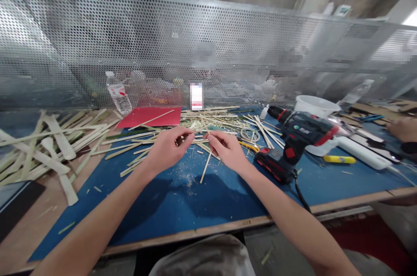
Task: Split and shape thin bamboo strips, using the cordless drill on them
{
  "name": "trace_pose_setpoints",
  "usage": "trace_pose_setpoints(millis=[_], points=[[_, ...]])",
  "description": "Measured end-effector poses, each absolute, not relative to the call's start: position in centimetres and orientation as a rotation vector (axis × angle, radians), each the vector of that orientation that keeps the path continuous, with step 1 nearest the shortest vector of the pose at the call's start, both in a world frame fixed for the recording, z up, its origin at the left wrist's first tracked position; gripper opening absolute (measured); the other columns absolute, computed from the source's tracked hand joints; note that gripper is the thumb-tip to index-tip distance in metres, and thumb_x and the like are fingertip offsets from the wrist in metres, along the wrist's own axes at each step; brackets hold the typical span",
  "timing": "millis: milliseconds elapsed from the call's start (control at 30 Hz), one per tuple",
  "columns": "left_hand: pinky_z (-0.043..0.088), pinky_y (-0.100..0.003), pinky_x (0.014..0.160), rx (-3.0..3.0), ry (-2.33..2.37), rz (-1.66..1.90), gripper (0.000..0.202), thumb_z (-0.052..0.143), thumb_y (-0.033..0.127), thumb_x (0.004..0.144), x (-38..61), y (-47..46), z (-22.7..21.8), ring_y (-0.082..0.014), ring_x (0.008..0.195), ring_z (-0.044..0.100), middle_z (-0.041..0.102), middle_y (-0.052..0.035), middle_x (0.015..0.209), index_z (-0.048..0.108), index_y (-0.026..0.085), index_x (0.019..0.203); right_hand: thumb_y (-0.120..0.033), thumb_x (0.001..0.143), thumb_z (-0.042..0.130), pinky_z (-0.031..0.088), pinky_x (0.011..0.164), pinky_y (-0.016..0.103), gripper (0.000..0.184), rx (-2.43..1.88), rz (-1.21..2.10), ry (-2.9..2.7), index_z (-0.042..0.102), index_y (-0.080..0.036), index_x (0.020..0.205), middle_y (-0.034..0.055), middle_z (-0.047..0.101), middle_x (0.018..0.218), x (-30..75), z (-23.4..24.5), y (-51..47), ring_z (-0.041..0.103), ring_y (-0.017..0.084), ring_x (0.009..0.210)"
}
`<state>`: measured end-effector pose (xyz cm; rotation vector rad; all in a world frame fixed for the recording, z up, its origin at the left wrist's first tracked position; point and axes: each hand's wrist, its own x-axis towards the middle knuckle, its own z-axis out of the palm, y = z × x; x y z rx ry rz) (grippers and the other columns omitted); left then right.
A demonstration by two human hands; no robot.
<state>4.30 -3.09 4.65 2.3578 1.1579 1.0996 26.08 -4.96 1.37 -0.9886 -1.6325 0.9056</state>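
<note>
While both hands are held close together above the middle of the bench, a heap of wide bamboo strips [42, 146] is seen at the far left, lying on a bare wooden bench top [39, 228], with a flat black panel [19, 211] beside it. Farther back, a water bottle [119, 93] stands before a perforated metal screen [130, 41], and a red card [148, 116] lies flat just beside it. A blue mat [169, 211] covers the central area and is scattered with slivers and fine dust.

The left hand [166, 150] is curled, with thumb and forefinger pressed together in a pinch. The right hand [226, 151] is curled in the same way, its remaining fingers loosely bent. A thin bamboo sliver [195, 135] is pinched between the two hands, above the mat; whether one piece or two is held cannot be told. A loose bamboo stick [205, 167] is seen just below the right hand.

To the right, a pile of fine bamboo slivers [211, 117] is heaped behind the hands, and a small coil [250, 135] lies above yellow-handled scissors [249, 146]. A cordless drill [293, 137] rests on the mat, near a white bowl [316, 106] and a white power strip [361, 152]. A co-worker's hand [402, 130] is seen at the right edge.
</note>
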Motion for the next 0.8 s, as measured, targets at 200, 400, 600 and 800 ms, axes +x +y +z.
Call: trace_pose_setpoints(millis=[200,400,600,800], points=[[0.035,-0.025,0.058,2.493,1.130,0.935,0.032,0.054,0.041,0.102,3.8,-3.0,4.1,-0.0124,0.059,0.051,0.066,0.0006,0.069,0.075,0.019,0.096,-0.057,0.099,0.056,0.030,0.053,0.021,0.042,-0.930,0.815,-1.454,0.067,-0.017,0.104,-0.0010,0.044,0.065,26.9,1.0,-4.3,0.039,0.007,0.057],[0.046,-0.028,0.076,2.543,1.325,1.160,0.026,0.059,0.039,0.099,2.1,-1.0,3.1,-0.0177,0.081,0.066,0.077,-0.0050,0.097,0.074,0.021,0.110,-0.057,0.099,0.055,0.029,0.054,0.021,0.042,-0.990,0.746,-1.508,0.069,-0.017,0.101,0.0003,0.044,0.067,27.3,0.7,-3.8,0.037,0.007,0.059],[0.048,-0.028,0.076,2.600,1.307,1.154,0.025,0.058,0.038,0.100,2.5,-1.2,2.8,-0.0156,0.075,0.065,0.077,-0.0041,0.097,0.074,0.021,0.110,-0.056,0.100,0.054,0.029,0.053,0.021,0.041,-0.996,0.779,-1.559,0.069,-0.018,0.104,0.0002,0.046,0.068,26.9,0.3,-4.0,0.037,0.007,0.058],[0.049,-0.028,0.075,2.659,1.243,1.162,0.028,0.056,0.040,0.103,3.7,-2.3,2.4,-0.0159,0.079,0.068,0.078,-0.0064,0.105,0.073,0.021,0.113,-0.055,0.102,0.052,0.034,0.054,0.020,0.042,-1.042,0.793,-1.668,0.068,-0.017,0.106,0.0000,0.052,0.068,26.4,0.4,-4.4,0.045,0.007,0.058]])
